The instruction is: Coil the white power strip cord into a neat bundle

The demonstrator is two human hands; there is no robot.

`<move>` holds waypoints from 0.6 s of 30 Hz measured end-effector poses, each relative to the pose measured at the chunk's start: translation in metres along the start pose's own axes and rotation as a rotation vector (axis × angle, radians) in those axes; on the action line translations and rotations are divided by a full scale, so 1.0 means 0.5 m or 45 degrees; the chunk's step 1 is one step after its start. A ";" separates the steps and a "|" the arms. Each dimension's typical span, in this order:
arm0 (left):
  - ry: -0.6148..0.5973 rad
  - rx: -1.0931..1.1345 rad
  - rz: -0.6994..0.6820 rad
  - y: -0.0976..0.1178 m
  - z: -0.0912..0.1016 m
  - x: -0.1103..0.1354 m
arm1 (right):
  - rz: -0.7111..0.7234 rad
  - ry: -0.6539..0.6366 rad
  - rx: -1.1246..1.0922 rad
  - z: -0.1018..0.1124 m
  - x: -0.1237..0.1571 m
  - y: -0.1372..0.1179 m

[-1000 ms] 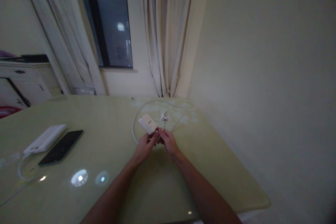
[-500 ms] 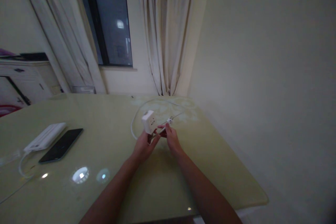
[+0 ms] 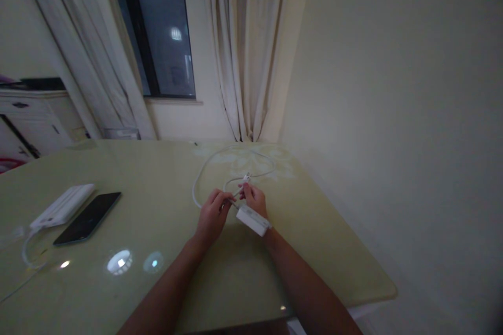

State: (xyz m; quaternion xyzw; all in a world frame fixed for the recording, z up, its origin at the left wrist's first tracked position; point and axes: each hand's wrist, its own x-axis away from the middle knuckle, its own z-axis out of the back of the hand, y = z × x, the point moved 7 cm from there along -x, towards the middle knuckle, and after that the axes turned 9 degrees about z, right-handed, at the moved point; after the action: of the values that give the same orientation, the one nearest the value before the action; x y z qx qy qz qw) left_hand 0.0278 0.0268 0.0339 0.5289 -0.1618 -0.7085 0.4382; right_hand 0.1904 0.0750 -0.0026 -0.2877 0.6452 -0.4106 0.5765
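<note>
My left hand (image 3: 212,213) and my right hand (image 3: 255,200) meet over the middle of a pale green glass-topped table (image 3: 165,230). Both pinch a white cable (image 3: 204,172) that loops away across the table toward the curtain. A small white socket block (image 3: 253,220) on that cable hangs low, against the underside of my right wrist. The cable's white plug (image 3: 247,178) pokes out just beyond my right fingertips. Both hands have their fingers closed on the cable.
At the table's left lie a white power bank (image 3: 63,205) with a short white lead and a black phone (image 3: 87,218) beside it. Curtains (image 3: 251,47) and a dark window (image 3: 157,26) stand behind the table. A plain wall runs along the right, a white cabinet (image 3: 31,120) stands far left.
The socket block was held up in my left hand; it has since swung down and across to hang by my right wrist. Both hands came slightly toward me.
</note>
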 end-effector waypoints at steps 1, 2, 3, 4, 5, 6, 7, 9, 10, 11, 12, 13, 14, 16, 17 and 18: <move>0.006 0.014 0.013 -0.001 0.002 -0.001 | 0.013 -0.001 -0.012 -0.001 -0.001 -0.002; 0.015 0.027 0.025 -0.002 0.003 -0.002 | 0.025 0.005 -0.016 0.000 -0.002 -0.003; 0.031 0.037 0.040 -0.004 0.005 -0.003 | 0.039 0.011 -0.015 0.001 -0.002 -0.006; 0.050 0.040 0.058 -0.006 0.008 -0.004 | 0.052 0.013 -0.012 0.001 -0.003 -0.008; 0.066 0.038 0.082 -0.009 0.010 -0.005 | 0.064 0.015 -0.009 0.002 -0.003 -0.011; 0.074 0.031 0.116 -0.013 0.011 -0.007 | 0.074 0.018 -0.008 0.002 -0.003 -0.014; 0.073 0.019 0.154 -0.017 0.011 -0.008 | 0.080 0.025 -0.010 0.003 -0.003 -0.016; 0.050 -0.009 0.216 -0.023 0.009 -0.011 | 0.087 0.045 -0.019 0.004 -0.003 -0.020; 0.038 -0.016 0.239 -0.025 0.009 -0.012 | 0.088 0.054 -0.024 0.004 -0.002 -0.022; 0.032 -0.015 0.257 -0.026 0.008 -0.012 | 0.085 0.063 -0.029 0.005 -0.002 -0.024; 0.031 -0.004 0.273 -0.027 0.008 -0.012 | 0.078 0.064 -0.035 0.005 0.000 -0.026; 0.027 0.014 0.296 -0.029 0.008 -0.012 | 0.075 0.065 -0.045 0.004 0.001 -0.029; 0.019 0.042 0.327 -0.031 0.006 -0.012 | 0.080 0.065 -0.056 0.004 0.003 -0.033; -0.013 0.133 0.407 -0.038 0.000 -0.010 | 0.105 0.075 -0.058 0.006 0.007 -0.045; -0.037 0.193 0.448 -0.042 -0.004 -0.009 | 0.116 0.080 -0.043 0.007 0.008 -0.050; -0.061 0.260 0.485 -0.044 -0.009 -0.008 | 0.122 0.084 -0.018 0.009 0.009 -0.055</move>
State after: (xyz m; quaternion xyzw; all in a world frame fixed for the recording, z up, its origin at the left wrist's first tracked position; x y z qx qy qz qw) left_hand 0.0219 0.0436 0.0194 0.5132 -0.3401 -0.6052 0.5046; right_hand 0.1910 0.0566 0.0186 -0.2470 0.6797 -0.3873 0.5719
